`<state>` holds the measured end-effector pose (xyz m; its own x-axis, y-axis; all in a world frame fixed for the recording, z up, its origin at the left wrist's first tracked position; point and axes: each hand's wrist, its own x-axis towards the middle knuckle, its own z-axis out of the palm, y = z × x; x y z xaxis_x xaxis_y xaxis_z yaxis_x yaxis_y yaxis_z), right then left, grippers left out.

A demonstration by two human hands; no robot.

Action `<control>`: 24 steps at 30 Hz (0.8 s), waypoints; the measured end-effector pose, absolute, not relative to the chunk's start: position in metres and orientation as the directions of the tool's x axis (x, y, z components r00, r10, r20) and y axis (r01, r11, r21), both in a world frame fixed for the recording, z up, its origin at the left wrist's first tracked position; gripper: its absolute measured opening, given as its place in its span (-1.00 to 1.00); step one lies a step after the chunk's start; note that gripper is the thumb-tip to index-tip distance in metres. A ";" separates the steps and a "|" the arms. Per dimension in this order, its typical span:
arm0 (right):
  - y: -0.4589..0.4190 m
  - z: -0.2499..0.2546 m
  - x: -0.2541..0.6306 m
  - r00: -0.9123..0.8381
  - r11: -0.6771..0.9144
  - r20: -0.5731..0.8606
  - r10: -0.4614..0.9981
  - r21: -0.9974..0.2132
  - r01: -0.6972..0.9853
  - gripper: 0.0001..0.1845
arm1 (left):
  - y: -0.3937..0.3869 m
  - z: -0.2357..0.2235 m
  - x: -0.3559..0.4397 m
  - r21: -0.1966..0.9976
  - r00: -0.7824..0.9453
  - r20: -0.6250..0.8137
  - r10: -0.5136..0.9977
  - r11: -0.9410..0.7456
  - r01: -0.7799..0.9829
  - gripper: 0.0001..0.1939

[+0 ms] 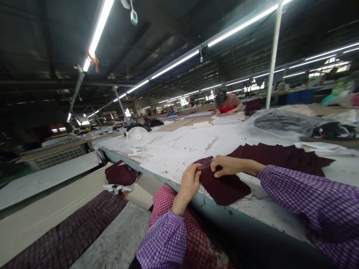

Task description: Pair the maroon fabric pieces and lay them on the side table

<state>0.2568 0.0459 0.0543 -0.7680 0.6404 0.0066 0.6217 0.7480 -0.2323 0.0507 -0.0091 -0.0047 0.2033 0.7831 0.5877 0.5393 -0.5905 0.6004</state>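
A dark maroon fabric piece (224, 188) lies at the near edge of the white-covered table, its corner toward me. At its far side shows a speckled maroon surface (206, 161), either another piece or its turned side; I cannot tell which. My left hand (190, 183) has its fingers bent and closed at the left edge of the fabric. My right hand (227, 165) reaches in from the right, fingers curled and thumb bent down onto the far part of the same fabric. Beyond my right wrist, a fanned stack of maroon fabric pieces (277, 155) rests on the table.
A small white fan (137, 137) stands on the table (179, 145). Clear plastic (280, 121) and dark cloth lie at right. Below left, a maroon bundle (120, 173) sits near speckled fabric strips (73, 228). Across the table, another person (231, 102) leans over papers. A pole (274, 56) rises behind.
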 end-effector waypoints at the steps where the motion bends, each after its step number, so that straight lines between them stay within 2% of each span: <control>1: 0.047 0.060 0.264 -0.770 0.728 -0.008 0.638 -0.322 0.605 -0.80 | -0.010 -0.005 0.054 0.602 0.217 0.579 0.786 -0.592 0.536 -0.75; 4: 0.048 0.084 0.300 -0.714 0.580 -0.045 0.699 -0.549 0.602 -0.68 | -0.018 -0.004 0.063 0.550 0.281 0.561 0.779 -0.605 0.576 -0.84; 7: 0.051 0.101 0.350 -0.550 0.423 -0.031 0.835 -0.601 0.678 -0.62 | -0.030 0.001 0.070 0.412 0.397 0.547 0.737 -0.650 0.638 -0.73; 10: 0.064 0.100 0.401 -0.333 0.275 -0.040 0.942 -0.475 0.836 -0.64 | -0.040 0.005 0.079 0.297 0.485 0.494 0.722 -0.664 0.687 -0.66; 13: 0.080 0.090 0.434 -0.137 0.138 0.022 0.990 -0.264 0.955 -0.70 | -0.042 0.005 0.089 0.220 0.488 0.475 0.732 -0.636 0.740 -0.80; 15: 0.085 0.086 0.441 -0.100 0.115 0.085 0.991 -0.188 0.975 -0.67 | -0.039 0.004 0.094 0.200 0.473 0.476 0.742 -0.615 0.763 -0.87; 17: 0.085 0.087 0.435 -0.123 0.142 0.124 0.985 -0.161 0.977 -0.66 | -0.034 0.005 0.096 0.268 0.405 0.475 0.781 -0.567 0.779 -0.85; 19: 0.077 0.094 0.419 -0.194 0.216 0.134 0.972 -0.177 0.960 -0.67 | -0.029 0.007 0.095 0.424 0.285 0.444 0.849 -0.480 0.768 -0.80; 22: 0.054 0.111 0.380 -0.368 0.371 0.077 0.927 -0.346 0.862 -0.62 | -0.022 0.011 0.087 0.650 0.180 0.326 0.928 -0.358 0.670 -0.71; 24: 0.037 0.121 0.352 -0.466 0.439 0.061 0.883 -0.460 0.771 -0.55 | -0.018 0.014 0.082 0.723 0.191 0.266 0.945 -0.327 0.608 -0.68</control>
